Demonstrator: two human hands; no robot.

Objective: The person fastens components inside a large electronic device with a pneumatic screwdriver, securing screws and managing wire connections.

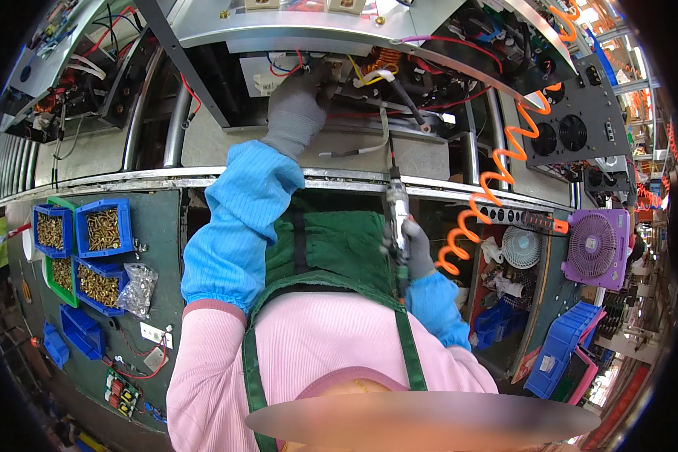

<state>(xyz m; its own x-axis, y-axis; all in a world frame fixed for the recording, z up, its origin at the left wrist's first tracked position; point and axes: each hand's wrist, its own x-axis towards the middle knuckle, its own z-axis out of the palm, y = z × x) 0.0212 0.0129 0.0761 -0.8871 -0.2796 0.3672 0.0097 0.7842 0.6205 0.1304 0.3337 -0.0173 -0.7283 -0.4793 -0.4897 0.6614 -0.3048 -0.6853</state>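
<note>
My left hand (300, 105), in a grey glove, reaches into an open metal chassis (294, 34) at the top. Its fingers are bent among wires beside a white block (262, 77); what they pinch is hidden in shadow. In my right hand (419, 247), also gloved, is a slim power screwdriver (398, 207), gripped around its body. The bit points away from me toward the chassis, short of its near edge. Loose inside the chassis lie a grey cable (385, 128) and a black lead with a ring end (410, 104).
Blue bins (104, 227) of brass screws and a clear bag (138, 290) sit on the left bench. A coiled orange hose (497, 175) hangs beside my right hand. Metal rollers (177, 128) run under the chassis. At right stand a purple fan (597, 248) and blue trays (561, 350).
</note>
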